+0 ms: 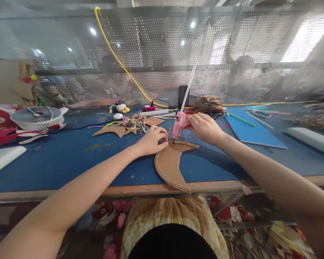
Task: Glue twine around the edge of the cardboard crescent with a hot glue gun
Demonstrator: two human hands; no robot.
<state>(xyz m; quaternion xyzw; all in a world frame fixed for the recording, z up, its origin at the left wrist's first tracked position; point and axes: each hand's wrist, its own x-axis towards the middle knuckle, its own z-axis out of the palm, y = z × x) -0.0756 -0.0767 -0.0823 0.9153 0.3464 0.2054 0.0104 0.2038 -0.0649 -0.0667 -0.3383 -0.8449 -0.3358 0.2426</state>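
A crescent of brown cardboard point(171, 162) lies at the front of the blue table, its lower tip reaching over the wooden edge. My right hand point(203, 126) is closed round a pink glue gun point(179, 125), nozzle down at the crescent's upper edge. A clear glue stick point(188, 86) rises out of its back. At the crescent's upper left, my left hand point(153, 140) is closed, thumb and fingers pinched beside the nozzle. What looks like a thin brown cord runs from these fingertips along the edge; the fingers partly hide it.
Cardboard star pieces point(115, 130) and tangled cords lie left of centre. Behind stand a dark phone point(183, 95) and a twine bundle point(207, 104). A blue board point(252, 127) lies right; a white round basket point(39, 118) sits left. A perforated metal screen point(156, 50) closes the back.
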